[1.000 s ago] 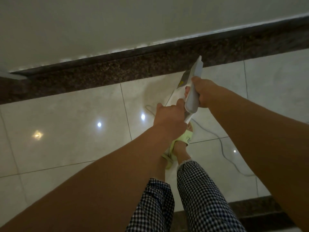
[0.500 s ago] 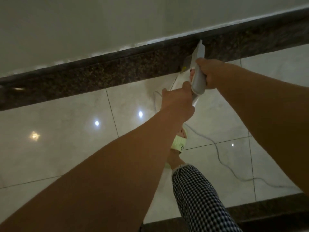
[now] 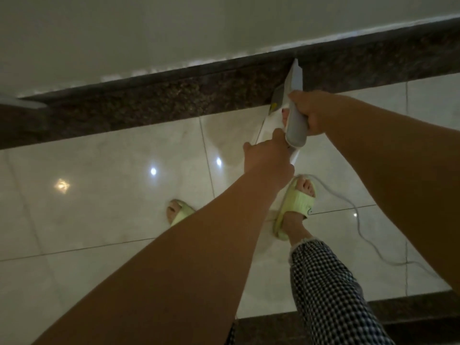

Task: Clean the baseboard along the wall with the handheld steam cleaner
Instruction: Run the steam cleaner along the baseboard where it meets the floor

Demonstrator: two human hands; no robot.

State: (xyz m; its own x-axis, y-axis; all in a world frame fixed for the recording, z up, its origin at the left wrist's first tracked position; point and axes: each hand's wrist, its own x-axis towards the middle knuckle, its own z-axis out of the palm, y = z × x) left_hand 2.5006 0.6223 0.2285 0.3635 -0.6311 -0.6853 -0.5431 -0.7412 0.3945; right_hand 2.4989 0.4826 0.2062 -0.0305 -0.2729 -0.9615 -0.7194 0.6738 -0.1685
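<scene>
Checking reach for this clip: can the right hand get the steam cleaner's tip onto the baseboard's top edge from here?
Probably yes: right hand holds the steam cleaner, its tip already at the baseboard top edge, nothing between.

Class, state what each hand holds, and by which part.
Right hand grips the steam cleaner by its handle; left hand holds its rear body.

I'm seeing a plain pale wall (image 3: pixel 174 33) rising above glossy cream floor tiles (image 3: pixel 99 195); ceiling lights (image 3: pixel 153 171) are reflecting as bright spots. A dark stone strip (image 3: pixel 410 310) is running along the near edge.
</scene>
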